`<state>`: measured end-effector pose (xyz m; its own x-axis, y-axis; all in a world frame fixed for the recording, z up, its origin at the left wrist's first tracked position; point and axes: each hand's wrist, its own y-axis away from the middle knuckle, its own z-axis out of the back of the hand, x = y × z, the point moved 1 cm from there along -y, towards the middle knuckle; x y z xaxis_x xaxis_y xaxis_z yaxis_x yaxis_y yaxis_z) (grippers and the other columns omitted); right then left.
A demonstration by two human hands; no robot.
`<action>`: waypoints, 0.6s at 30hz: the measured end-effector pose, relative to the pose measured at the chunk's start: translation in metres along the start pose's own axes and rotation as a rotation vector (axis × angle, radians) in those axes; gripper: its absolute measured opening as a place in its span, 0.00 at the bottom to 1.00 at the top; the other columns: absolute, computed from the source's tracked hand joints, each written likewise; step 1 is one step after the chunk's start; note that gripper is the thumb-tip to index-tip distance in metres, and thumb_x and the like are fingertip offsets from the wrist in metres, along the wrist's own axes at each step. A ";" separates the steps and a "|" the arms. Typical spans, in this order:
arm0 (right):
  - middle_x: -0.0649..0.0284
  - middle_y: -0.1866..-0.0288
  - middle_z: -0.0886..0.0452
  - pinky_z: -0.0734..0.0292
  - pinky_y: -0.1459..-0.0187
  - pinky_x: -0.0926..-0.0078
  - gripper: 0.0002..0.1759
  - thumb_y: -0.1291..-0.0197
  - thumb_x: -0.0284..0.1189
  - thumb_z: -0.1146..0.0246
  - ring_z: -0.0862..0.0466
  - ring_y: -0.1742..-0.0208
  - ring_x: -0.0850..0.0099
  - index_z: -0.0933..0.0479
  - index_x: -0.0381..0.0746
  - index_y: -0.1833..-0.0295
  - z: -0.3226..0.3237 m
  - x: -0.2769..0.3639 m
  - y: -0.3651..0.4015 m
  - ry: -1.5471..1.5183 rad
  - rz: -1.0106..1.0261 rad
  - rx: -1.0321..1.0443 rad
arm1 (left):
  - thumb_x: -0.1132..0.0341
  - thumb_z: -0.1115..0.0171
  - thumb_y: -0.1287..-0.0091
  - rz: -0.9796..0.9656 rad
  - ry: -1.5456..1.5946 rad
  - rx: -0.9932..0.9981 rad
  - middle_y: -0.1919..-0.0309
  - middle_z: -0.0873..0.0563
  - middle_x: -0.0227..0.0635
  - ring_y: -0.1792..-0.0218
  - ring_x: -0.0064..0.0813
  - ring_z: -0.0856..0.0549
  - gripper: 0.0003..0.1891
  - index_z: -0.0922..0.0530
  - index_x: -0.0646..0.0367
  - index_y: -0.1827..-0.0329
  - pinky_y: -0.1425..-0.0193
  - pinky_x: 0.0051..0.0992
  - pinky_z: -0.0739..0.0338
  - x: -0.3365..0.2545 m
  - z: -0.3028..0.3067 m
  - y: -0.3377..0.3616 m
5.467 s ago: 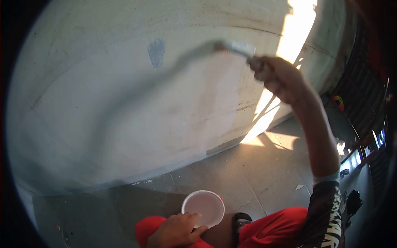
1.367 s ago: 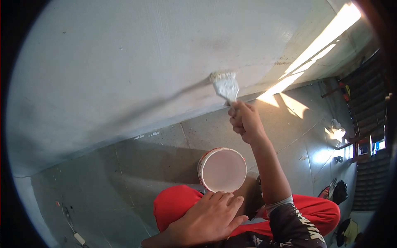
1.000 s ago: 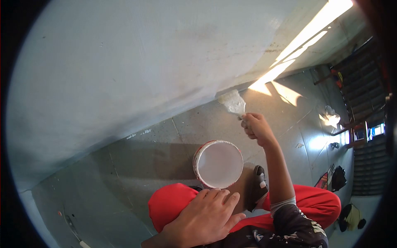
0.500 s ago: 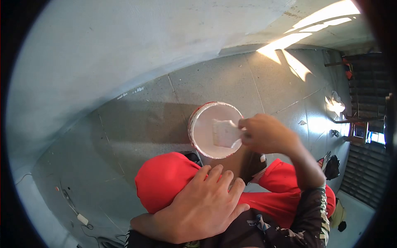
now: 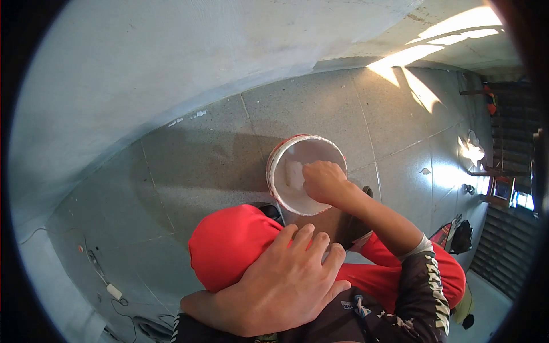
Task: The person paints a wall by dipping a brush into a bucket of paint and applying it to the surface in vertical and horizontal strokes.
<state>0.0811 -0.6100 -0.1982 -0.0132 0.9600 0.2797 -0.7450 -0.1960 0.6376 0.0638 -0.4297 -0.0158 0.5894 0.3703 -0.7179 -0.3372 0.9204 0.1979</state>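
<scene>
A round bucket (image 5: 274, 188) with a paint-smeared rim stands on the floor in front of me, with pale paint inside. My right hand (image 5: 324, 182) reaches over the bucket and is closed on a wide white brush (image 5: 294, 174). The brush is inside the bucket, partly hidden by the hand; whether its bristles touch the paint I cannot tell. My left hand (image 5: 289, 280) holds nothing and lies with its fingers apart near my red-clad knee (image 5: 229, 246).
A pale wall (image 5: 171, 57) curves along the far side of the tiled floor (image 5: 200, 166). A white power strip (image 5: 114, 291) with cables lies at lower left. At right are a black bag (image 5: 461, 236), a clear plastic bag (image 5: 472, 147) and a slatted shutter (image 5: 497, 246).
My right hand has moved left and over the bucket, taking the brush deeper inside. The left hand has kept its place. The view has shifted slightly.
</scene>
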 end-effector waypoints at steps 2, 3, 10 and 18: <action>0.45 0.63 0.13 0.16 0.57 0.55 0.08 0.47 0.24 0.39 0.11 0.59 0.50 0.15 0.33 0.66 0.000 0.002 -0.002 0.025 -0.016 0.046 | 0.46 0.40 0.31 0.004 0.003 0.002 0.51 0.19 0.49 0.43 0.46 0.20 0.25 0.23 0.64 0.50 0.38 0.40 0.28 0.000 0.000 -0.001; 0.45 0.63 0.13 0.16 0.57 0.55 0.08 0.47 0.24 0.39 0.11 0.59 0.50 0.15 0.33 0.66 -0.001 0.002 -0.003 0.024 -0.015 0.048 | 0.46 0.40 0.31 0.003 0.007 0.003 0.51 0.19 0.49 0.43 0.47 0.20 0.25 0.23 0.64 0.50 0.37 0.40 0.28 0.000 0.001 -0.001; 0.46 0.62 0.13 0.16 0.55 0.57 0.08 0.47 0.23 0.38 0.11 0.57 0.50 0.15 0.33 0.64 -0.008 0.001 -0.011 0.021 -0.042 0.068 | 0.46 0.40 0.31 0.003 0.004 -0.005 0.50 0.19 0.49 0.43 0.47 0.20 0.25 0.23 0.64 0.49 0.37 0.41 0.28 0.002 0.000 -0.001; 0.42 0.62 0.14 0.17 0.53 0.51 0.11 0.47 0.27 0.40 0.12 0.57 0.46 0.15 0.32 0.66 -0.010 0.000 -0.015 -0.016 -0.046 0.066 | 0.46 0.40 0.31 0.010 0.007 -0.005 0.50 0.19 0.50 0.43 0.47 0.20 0.26 0.23 0.64 0.49 0.36 0.41 0.28 0.004 0.001 -0.001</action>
<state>0.0856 -0.6048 -0.2155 0.0310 0.9649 0.2607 -0.6987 -0.1656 0.6960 0.0677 -0.4291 -0.0184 0.5814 0.3782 -0.7204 -0.3462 0.9162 0.2017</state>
